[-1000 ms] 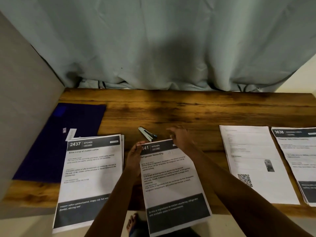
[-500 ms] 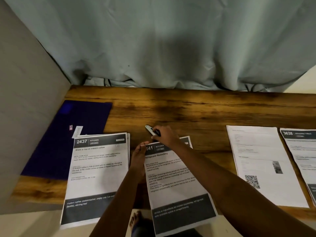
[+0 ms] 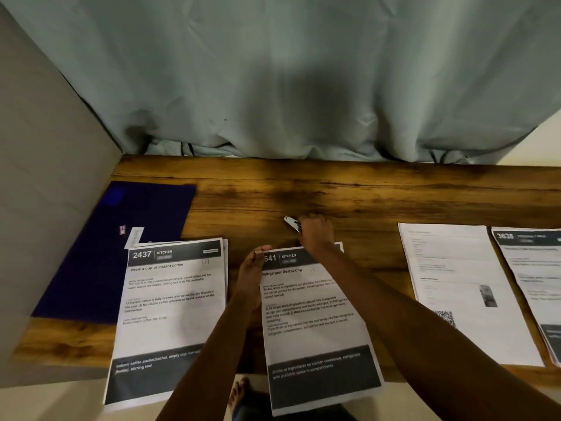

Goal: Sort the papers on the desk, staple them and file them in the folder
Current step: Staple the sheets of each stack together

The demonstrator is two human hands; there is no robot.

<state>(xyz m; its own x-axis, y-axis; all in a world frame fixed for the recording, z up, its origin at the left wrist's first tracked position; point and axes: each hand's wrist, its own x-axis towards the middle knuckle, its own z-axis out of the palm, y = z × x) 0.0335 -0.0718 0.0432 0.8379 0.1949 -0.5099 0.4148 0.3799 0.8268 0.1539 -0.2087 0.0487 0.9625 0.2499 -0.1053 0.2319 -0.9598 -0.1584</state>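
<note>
The "Refrigerator Restocking" sheets [image 3: 312, 326] lie in the middle of the wooden desk [image 3: 334, 189], hanging over its front edge. My left hand [image 3: 252, 275] pinches their top left corner. My right hand [image 3: 315, 233] is just beyond their top edge, its fingers curled round the small silver stapler [image 3: 292, 223], whose tip sticks out to the left. A "2437 Kitchen" stack [image 3: 170, 311] lies to the left. The dark blue folder [image 3: 121, 247] lies flat at the far left.
Two more paper stacks lie at the right: a white sheet with a QR code [image 3: 461, 287] and a "3638" sheet [image 3: 534, 284] at the frame's edge. A grey wall panel [image 3: 45, 208] borders the desk's left side, and a curtain [image 3: 288, 86] hangs behind it.
My right hand left the sheets' top right corner, moved left and beyond the top edge, and closed on the stapler. My left hand kept its hold on the corner.
</note>
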